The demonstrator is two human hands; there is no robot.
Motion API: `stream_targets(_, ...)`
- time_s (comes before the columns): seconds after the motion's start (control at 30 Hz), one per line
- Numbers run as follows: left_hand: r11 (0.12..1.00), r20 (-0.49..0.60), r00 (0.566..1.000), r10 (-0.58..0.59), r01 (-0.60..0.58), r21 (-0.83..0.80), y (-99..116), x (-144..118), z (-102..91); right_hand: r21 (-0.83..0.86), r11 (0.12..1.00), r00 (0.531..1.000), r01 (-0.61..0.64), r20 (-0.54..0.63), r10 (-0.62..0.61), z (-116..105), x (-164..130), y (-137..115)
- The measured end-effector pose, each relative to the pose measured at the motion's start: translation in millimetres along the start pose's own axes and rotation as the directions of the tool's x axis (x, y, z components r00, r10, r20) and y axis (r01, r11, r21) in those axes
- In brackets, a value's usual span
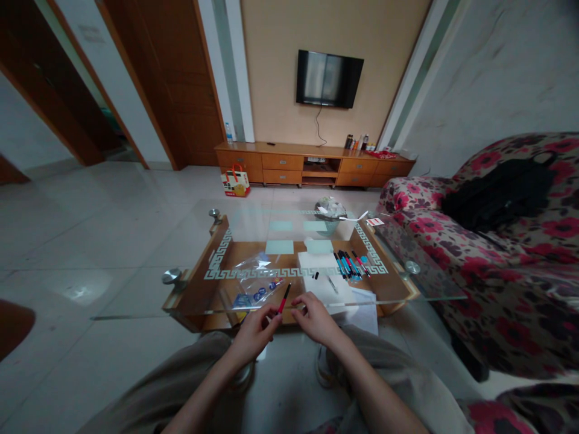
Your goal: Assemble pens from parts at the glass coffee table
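The left hand (pixel 256 328) is pinching the low end of a red pen (pixel 284 298). The pen is sitting between the two hands at the near edge of the glass table (pixel 194 232), and its long way is pointing up and away, leaning a little right. The right hand (pixel 316 316) is resting just beside it with fingers curled; I cannot tell if it is holding something. More pens (pixel 350 264) are lying farther off to the right, and a clear plastic bag (pixel 253 271) is holding small blue things

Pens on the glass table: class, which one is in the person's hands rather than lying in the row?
The red and black pen, pinched by the left hand near the table's front edge; the others lie grouped to the right.
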State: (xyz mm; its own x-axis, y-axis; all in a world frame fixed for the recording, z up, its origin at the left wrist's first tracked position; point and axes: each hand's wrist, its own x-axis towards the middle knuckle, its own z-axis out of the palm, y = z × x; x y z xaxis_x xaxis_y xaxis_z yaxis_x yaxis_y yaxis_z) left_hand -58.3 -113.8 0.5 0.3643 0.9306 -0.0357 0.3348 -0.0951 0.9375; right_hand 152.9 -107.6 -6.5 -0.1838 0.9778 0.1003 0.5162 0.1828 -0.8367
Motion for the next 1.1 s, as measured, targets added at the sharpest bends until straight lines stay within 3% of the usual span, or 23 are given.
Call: stream_targets(1.1,0.998,0.028,1.0,0.012,-0.011,-0.057,-2.3,-0.8,2.0,-0.042,0.999,0.999,-0.011,0.039,0.012,1.0,-0.5,0.6)
